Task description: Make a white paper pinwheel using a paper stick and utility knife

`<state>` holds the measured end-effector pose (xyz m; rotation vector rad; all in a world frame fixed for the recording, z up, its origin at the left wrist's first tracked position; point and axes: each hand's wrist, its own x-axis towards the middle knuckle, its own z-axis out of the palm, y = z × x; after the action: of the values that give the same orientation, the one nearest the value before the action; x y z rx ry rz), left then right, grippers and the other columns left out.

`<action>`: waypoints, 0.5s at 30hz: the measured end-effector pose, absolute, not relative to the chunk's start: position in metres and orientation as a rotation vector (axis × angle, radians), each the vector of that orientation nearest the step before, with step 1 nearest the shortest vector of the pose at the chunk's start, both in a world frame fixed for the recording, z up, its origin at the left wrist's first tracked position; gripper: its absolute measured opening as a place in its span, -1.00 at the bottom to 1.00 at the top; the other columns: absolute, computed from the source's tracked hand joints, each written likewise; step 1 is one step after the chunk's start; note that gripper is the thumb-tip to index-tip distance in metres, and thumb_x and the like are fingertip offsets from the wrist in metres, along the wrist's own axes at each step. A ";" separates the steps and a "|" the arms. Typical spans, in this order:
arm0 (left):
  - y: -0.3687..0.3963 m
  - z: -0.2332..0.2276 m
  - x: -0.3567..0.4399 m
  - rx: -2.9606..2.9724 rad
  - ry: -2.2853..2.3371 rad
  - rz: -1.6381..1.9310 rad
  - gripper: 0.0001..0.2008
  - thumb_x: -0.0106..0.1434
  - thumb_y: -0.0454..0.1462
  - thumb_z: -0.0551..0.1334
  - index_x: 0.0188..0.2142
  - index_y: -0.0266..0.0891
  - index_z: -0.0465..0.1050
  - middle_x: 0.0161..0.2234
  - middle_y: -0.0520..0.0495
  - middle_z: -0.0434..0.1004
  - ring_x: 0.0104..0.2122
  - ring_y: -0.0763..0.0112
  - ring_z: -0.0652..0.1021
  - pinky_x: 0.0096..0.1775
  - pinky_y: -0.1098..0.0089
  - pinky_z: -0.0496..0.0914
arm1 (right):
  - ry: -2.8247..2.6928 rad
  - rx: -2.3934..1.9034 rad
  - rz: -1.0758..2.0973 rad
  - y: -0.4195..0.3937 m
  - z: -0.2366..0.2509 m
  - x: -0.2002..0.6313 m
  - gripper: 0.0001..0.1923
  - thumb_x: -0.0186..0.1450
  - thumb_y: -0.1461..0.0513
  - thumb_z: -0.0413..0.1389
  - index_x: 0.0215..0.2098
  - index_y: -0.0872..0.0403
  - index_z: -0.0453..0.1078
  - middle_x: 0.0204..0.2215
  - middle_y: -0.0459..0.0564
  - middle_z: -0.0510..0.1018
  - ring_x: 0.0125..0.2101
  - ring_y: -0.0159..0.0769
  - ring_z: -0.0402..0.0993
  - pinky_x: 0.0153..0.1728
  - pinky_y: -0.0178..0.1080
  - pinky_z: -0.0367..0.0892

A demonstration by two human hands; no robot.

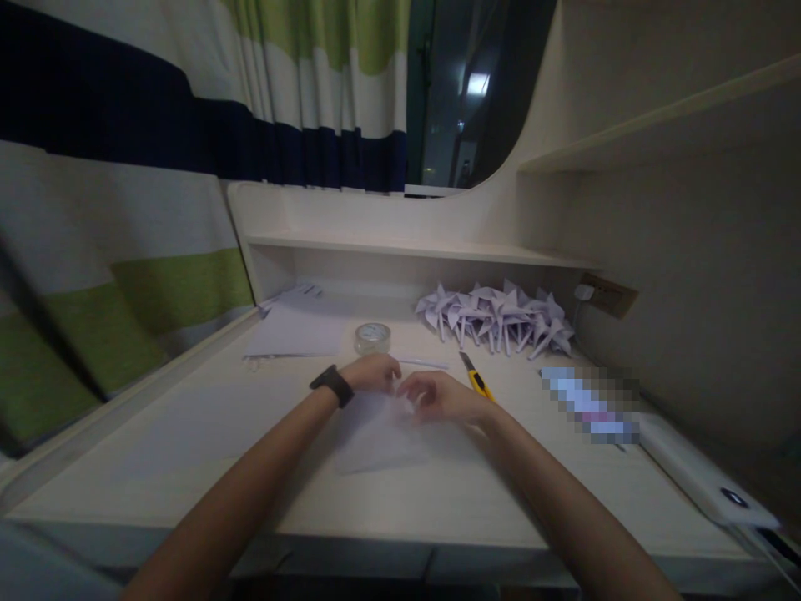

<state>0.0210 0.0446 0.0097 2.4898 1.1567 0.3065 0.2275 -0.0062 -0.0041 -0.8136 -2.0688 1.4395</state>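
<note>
A small white sheet of paper (pixel 375 438) lies on the desk in front of me, its right side blurred. My left hand (pixel 371 372), with a dark band on the wrist, has its fingers curled over the far edge of the sheet. Opposite it, my right hand (pixel 441 396) bends its fingers and thumb in at the upper right corner of the paper; the fingertips are smeared by motion. Just beyond both hands are a roll of clear tape (pixel 373 338) and a thin white stick (pixel 422 363). A yellow box cutter (pixel 478 381) lies beside my right hand, its blade pointing away.
Several white paper pinwheels (pixel 497 317) are heaped at the back right. A stack of white paper (pixel 294 325) sits at the back left. On the right are a pixelated phone-like object (pixel 588 405) and a long white device (pixel 694 467). A low shelf (pixel 400 246) spans the back.
</note>
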 end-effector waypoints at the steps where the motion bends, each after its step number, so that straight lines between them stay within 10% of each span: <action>1: 0.043 0.010 0.020 2.487 1.131 0.321 -0.78 -0.05 -0.35 0.28 -0.34 -0.22 0.61 -0.46 -0.05 0.59 -0.48 0.31 0.49 -0.40 0.41 0.26 | -2.098 -0.821 1.456 -0.006 -0.004 0.229 -0.47 -0.05 0.18 0.40 -0.11 0.09 0.46 -0.47 -0.17 0.47 -0.62 -0.54 0.31 -0.61 -0.44 0.20; 15: 0.032 0.003 0.013 2.481 1.263 0.742 -0.91 -0.05 -0.32 0.36 -0.47 -0.18 0.62 -0.36 -0.09 0.58 -0.26 0.22 0.49 -0.18 0.36 0.29 | -2.013 -0.955 1.510 -0.001 0.000 0.240 -0.61 -0.05 0.21 0.37 -0.25 0.15 0.48 -0.56 -0.17 0.48 -0.67 -0.50 0.37 -0.71 -0.46 0.19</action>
<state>0.0126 0.0319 0.0026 2.4806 1.2633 0.7425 0.2401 -0.0014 -0.0003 -0.9550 -2.0127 1.5096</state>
